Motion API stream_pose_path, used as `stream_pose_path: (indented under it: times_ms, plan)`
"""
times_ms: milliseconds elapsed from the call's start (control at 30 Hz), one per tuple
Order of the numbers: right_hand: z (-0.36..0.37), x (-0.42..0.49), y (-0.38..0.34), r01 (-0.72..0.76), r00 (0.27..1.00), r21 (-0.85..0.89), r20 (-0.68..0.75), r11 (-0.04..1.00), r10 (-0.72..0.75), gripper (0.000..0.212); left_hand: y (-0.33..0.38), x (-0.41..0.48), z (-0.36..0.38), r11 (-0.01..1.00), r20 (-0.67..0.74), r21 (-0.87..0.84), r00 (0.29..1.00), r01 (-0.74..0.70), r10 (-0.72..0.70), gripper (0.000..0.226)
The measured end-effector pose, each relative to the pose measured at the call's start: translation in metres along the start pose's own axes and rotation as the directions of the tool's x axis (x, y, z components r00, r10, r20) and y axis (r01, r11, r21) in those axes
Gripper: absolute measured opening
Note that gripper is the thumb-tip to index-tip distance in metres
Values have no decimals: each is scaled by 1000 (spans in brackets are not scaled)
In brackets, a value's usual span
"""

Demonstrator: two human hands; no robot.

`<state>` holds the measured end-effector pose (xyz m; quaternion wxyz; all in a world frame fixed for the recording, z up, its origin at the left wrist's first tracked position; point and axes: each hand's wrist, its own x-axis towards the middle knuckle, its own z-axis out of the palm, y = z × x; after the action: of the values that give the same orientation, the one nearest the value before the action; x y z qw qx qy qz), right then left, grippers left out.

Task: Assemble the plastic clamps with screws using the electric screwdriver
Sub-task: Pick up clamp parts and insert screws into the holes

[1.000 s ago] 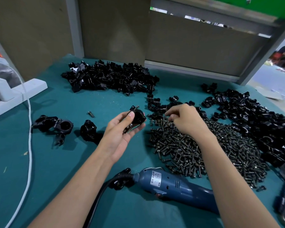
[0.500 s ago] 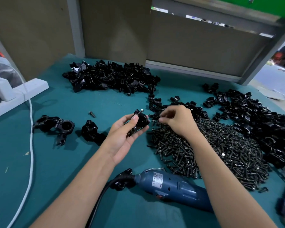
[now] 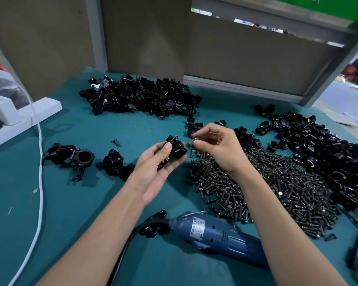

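Note:
My left hand holds a black plastic clamp above the green table, thumb on its top; one screw stands in the clamp's upper ear. My right hand pinches a single screw between thumb and forefinger, just right of the clamp and close to it. Below the right hand spreads a big pile of dark screws. The blue electric screwdriver lies on the table near me, under my right forearm, with nobody holding it.
Heaps of black clamp parts lie at the back and along the right. Assembled clamps and another one sit at the left, with a loose screw nearby. A white cord and white power strip lie far left.
My right hand has lifted out of the screw pile with one screw and moved left toward the clamp. The left hand has kept the clamp, raised slightly.

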<state>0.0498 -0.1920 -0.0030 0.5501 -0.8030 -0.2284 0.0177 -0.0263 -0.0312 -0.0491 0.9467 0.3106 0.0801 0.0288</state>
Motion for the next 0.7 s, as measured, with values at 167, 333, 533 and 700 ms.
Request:
stream_pose_path:
  times_ms: [167, 333, 533, 700]
  plan:
    - [-25, 3, 16, -254, 921, -544, -389, 800, 28, 27, 3, -1, -1, 1000, -11, -17, 1000, 3, -3, 46]
    - [-18, 6, 26, -193, 976, -698, -209, 690, 61, 18, 3, -3, 3, 1000, -18, -12, 1000, 9, -9, 48]
    - [6, 15, 24, -180, 981, -728, -80, 662, 178, 21, 2, -3, 3, 999, -15, 29, 1000, 18, -18, 32]
    - [8, 19, 21, -149, 979, -801, -35, 579, 202, 19, 2, -3, 2, 999, 3, 34, 1000, 12, -12, 31]
